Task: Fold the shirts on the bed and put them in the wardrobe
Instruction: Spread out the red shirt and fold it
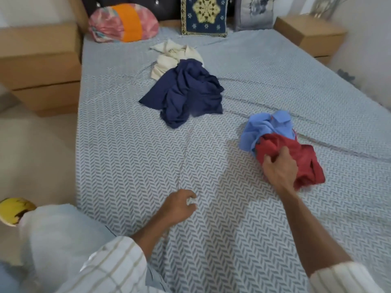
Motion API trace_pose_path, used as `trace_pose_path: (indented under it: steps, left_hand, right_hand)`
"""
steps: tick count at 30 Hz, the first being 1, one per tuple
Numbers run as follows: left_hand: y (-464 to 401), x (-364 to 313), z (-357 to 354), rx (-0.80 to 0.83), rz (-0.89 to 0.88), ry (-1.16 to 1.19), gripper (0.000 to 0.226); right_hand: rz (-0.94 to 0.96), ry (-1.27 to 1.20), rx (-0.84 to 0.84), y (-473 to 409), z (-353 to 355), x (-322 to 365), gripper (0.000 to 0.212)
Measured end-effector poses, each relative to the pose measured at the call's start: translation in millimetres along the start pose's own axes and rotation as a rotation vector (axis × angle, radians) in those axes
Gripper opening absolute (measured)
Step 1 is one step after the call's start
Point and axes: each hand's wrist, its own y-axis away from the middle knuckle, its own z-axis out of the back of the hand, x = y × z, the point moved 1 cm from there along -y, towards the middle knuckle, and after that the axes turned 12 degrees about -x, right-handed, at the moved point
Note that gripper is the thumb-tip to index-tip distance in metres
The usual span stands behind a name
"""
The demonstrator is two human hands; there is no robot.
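Our left hand (179, 205) pinched the bed sheet (127, 155) while our right hand (279, 168) gripped a crumpled red shirt (304, 157) beside the light-blue shirt (260, 130), with navy (186, 92) and cream shirts (169, 58) heaped mid-bed.

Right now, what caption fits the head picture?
Right hand grips the red shirt while left hand pinches the bedsheet.
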Motion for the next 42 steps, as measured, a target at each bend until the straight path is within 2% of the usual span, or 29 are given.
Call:
trace_pose_path:
  steps: [6, 7, 9, 11, 13, 14, 16, 17, 18, 20, 22, 24, 26, 28, 30, 33, 35, 37, 39, 42]
  left_hand:
    - [-15, -57, 57, 0.005, -0.19, 0.353, 0.092]
    - [-18, -67, 59, 0.014, -0.223, 0.435, 0.088]
    - [-26, -80, 72, -0.031, -0.281, 0.529, 0.054]
    - [-32, -83, 89, -0.125, -0.269, 0.523, 0.026]
    - [-35, -70, 106, -0.176, -0.214, 0.57, 0.023]
    - [-34, -61, 114, -0.187, -0.163, 0.633, 0.027]
    - [-31, -38, 124, -0.176, -0.025, 0.751, 0.032]
    - [-29, -26, 124, -0.17, 0.062, 0.781, 0.032]
    - [-28, -13, 125, -0.172, 0.156, 0.82, 0.031]
    - [-28, 5, 125, -0.185, 0.304, 0.898, 0.028]
    - [-25, 18, 127, -0.185, 0.352, 0.899, 0.029]
    - [-19, 24, 129, -0.153, 0.317, 0.799, 0.033]
    - [-17, 23, 132, -0.166, 0.302, 0.767, 0.035]
    - [-19, 21, 134, -0.226, 0.315, 0.814, 0.036]
    - [-24, 21, 137, -0.329, 0.357, 0.899, 0.037]
    - [-38, 28, 144, -0.461, 0.404, 1.033, 0.04]
    - [-47, 27, 144, -0.485, 0.38, 1.056, 0.042]
    - [-52, 21, 143, -0.475, 0.35, 1.03, 0.042]
    - [-58, 13, 133, -0.429, 0.311, 0.99, 0.043]
    - [-59, 9, 122, -0.366, 0.275, 0.899, 0.045]
  right_hand:
    - [-0.019, -0.434, -0.041, 62, 36, 96, 0.019]
    - [-0.019, -0.5, -0.019, 68, 38, 108, 0.02]
    - [0.001, -0.594, 0.059, 76, 37, 136, 0.022]
    - [0.03, -0.705, 0.247, 79, 36, 155, 0.021]
    - [-0.019, -0.819, 0.487, 75, 33, 164, 0.022]
    - [-0.041, -0.825, 0.557, 71, 30, 163, 0.022]
    - [0.005, -0.707, 0.477, 58, 11, 148, 0.008]
    - [0.1, -0.551, 0.404, 51, -4, 135, 0.015]
    - [0.225, -0.374, 0.399, 48, -22, 123, 0.035]
    - [0.483, -0.095, 0.515, 45, -60, 102, 0.076]
    - [0.668, 0.147, 0.657, 54, -86, 95, 0.094]
    - [0.76, 0.385, 0.713, 61, -87, 99, 0.092]
    - [0.799, 0.472, 0.653, 59, -82, 93, 0.079]
    - [0.738, 0.474, 0.586, 41, -65, 83, 0.076]
    - [0.562, 0.436, 0.491, 14, -36, 67, 0.073]
    - [0.237, 0.361, 0.255, -24, 25, 33, 0.05]
    - [0.035, 0.323, 0.05, -45, 68, 6, 0.038]
    - [-0.046, 0.319, -0.08, -53, 93, -18, 0.031]
    - [-0.025, 0.326, -0.054, -57, 93, -46, 0.027]
    - [-0.032, 0.526, 0.271, -41, 58, -73, 0.024]
